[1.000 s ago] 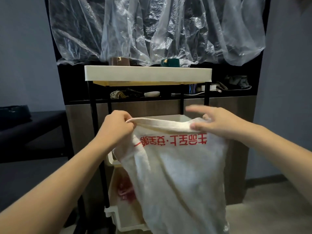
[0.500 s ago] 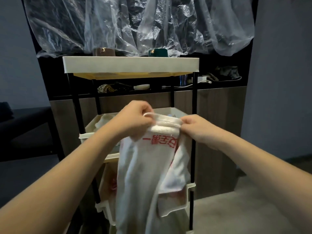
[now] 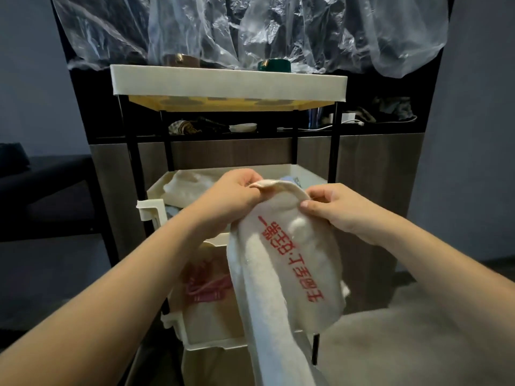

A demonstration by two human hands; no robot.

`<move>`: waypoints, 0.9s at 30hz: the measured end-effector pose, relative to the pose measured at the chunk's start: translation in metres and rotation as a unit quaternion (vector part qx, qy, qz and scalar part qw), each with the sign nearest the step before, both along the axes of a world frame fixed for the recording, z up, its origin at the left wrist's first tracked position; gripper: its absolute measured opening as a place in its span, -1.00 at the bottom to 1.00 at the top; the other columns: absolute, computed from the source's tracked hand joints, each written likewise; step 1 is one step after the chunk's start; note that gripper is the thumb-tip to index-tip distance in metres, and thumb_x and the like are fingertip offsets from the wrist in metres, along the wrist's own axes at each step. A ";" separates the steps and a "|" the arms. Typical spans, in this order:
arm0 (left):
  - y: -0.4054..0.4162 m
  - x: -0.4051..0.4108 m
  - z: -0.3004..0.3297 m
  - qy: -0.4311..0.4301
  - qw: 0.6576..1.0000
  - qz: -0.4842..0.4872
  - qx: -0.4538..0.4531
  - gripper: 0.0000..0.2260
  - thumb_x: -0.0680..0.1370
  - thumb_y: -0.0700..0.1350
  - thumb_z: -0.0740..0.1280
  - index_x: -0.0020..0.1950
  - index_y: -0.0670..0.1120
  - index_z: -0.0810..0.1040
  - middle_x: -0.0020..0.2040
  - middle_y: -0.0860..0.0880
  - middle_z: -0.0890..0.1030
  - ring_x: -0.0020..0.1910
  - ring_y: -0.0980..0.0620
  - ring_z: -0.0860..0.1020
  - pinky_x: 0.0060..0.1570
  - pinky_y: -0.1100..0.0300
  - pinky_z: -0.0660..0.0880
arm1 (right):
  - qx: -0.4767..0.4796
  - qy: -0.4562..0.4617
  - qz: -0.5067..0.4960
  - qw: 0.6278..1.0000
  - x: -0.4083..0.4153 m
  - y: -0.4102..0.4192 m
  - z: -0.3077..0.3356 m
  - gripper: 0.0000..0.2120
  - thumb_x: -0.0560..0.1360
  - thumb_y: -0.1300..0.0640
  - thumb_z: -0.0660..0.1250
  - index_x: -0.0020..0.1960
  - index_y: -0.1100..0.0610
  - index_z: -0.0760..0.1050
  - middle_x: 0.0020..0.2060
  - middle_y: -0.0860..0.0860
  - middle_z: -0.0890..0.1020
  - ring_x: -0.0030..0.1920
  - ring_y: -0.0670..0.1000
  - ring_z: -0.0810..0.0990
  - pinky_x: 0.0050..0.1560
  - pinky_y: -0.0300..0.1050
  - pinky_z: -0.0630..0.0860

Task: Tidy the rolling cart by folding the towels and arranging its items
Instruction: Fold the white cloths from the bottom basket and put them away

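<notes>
- Towel (image 3: pixel 289 274), white with a line of red printed characters, hangs in the air in front of the rolling cart (image 3: pixel 228 82), level with its middle tray (image 3: pixel 156 190) and not resting on any tray.
- Left hand (image 3: pixel 237 196) grips the top edge of the cloth with its fingers curled round it; right hand (image 3: pixel 334 207) pinches the same edge just beside it, so the two fists sit close together with a short arch of fabric between them.
- Long axis runs downward and toward the person, with the free end leaving the bottom of the view, so the cloth looks doubled lengthwise.
- Both hands sit at the top end, about equally near; the loose lower end is well apart from either.
- Judgement: the next fold turns on bringing that hanging end up to the held edge, or laying the strip down on a tray.
- More pale cloth lies bunched in the middle tray behind the hands.
</notes>
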State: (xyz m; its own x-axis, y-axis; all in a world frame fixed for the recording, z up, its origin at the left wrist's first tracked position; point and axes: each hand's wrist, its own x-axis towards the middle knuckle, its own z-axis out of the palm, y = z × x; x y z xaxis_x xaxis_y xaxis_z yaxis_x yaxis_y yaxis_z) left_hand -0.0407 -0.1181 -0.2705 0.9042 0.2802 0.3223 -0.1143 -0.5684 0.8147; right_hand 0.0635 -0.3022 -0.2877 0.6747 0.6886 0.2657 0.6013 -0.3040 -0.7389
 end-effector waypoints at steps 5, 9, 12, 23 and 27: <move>-0.001 -0.006 -0.015 0.051 0.991 -0.030 -0.123 -0.76 0.29 -0.28 0.30 -0.10 -0.06 0.40 -0.29 -0.09 0.42 -0.40 0.01 0.37 -0.43 0.18 0.23 | 0.024 -0.021 0.039 0.999 -0.010 0.010 -0.009 -0.89 0.53 0.07 0.37 -0.10 0.11 0.60 -0.30 -0.03 0.62 -0.28 -0.11 0.56 -0.14 -0.08 0.53; -0.005 -0.005 -0.027 0.044 0.988 -0.031 -0.145 -0.81 0.47 -0.34 0.29 -0.10 -0.06 0.40 -0.35 -0.04 0.40 -0.47 0.06 0.34 -0.45 0.17 0.21 | 0.028 -0.030 0.046 0.998 -0.016 0.016 -0.017 -0.90 0.43 0.14 0.40 -0.06 0.06 0.57 -0.18 0.06 0.65 -0.17 -0.02 0.59 -0.02 -0.02 0.54; -0.005 -0.003 -0.022 -0.014 0.995 0.010 -0.096 -0.87 0.54 -0.28 0.29 -0.13 -0.07 0.45 -0.34 -0.04 0.46 -0.42 0.05 0.39 -0.43 0.19 0.29 | 0.051 -0.002 0.051 0.997 -0.022 0.014 -0.024 -0.79 0.37 0.25 0.33 -0.01 0.08 0.51 -0.16 0.00 0.67 -0.16 -0.03 0.59 -0.05 -0.09 0.54; 0.007 -0.024 -0.045 0.069 0.996 -0.057 -0.012 -0.89 0.54 -0.20 0.38 0.03 -0.17 0.52 -0.31 -0.05 0.53 -0.39 0.02 0.46 -0.49 0.26 0.36 | 0.142 -0.048 -0.079 0.986 -0.018 0.025 -0.037 -0.77 0.56 0.14 0.22 -0.20 0.21 0.52 -0.39 0.06 0.49 -0.36 -0.02 0.44 -0.28 -0.08 0.37; 0.010 -0.038 -0.115 0.157 0.983 -0.090 -0.006 -0.78 0.54 -0.08 0.36 -0.01 -0.25 0.60 -0.20 -0.06 0.62 -0.23 0.05 0.56 -0.17 0.16 0.48 | 0.268 0.091 -0.111 0.953 -0.025 0.020 -0.049 -0.77 0.46 0.14 0.16 -0.35 0.11 0.45 -0.36 0.10 0.47 -0.24 0.08 0.44 -0.17 0.00 0.37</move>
